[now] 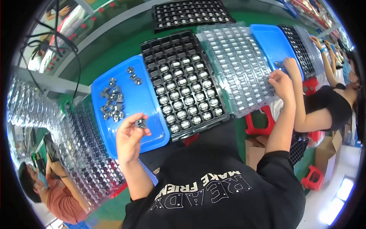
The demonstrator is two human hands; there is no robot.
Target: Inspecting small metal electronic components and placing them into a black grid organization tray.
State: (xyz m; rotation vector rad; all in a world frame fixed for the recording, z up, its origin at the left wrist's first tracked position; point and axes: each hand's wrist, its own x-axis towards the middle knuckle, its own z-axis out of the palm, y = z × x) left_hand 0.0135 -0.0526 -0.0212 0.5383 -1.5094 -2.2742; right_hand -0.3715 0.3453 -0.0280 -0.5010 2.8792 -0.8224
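Note:
My left hand (129, 139) pinches a small shiny metal part (141, 123) between thumb and fingers, above the near edge of a blue tray (150, 143). A heap of similar metal parts (113, 100) lies in that tray, with a small group (134, 76) apart from it. My right hand (283, 87) is over the right edge of a clear plastic blister tray (241, 68) filled with rows of shiny parts. Its fingers are bent together, and whatever they hold is too small to make out. Between my hands lies a black pocketed tray (162, 47), its nearer pockets filled with round shiny parts.
Another filled black tray (192, 13) lies at the back. On the right, a co-worker's hand (291, 68) reaches into a second blue tray (268, 36). Stacked clear trays (80, 141) stand at left, near another person (61, 191). Red stools (260, 121) and cardboard boxes (328, 152) are at right.

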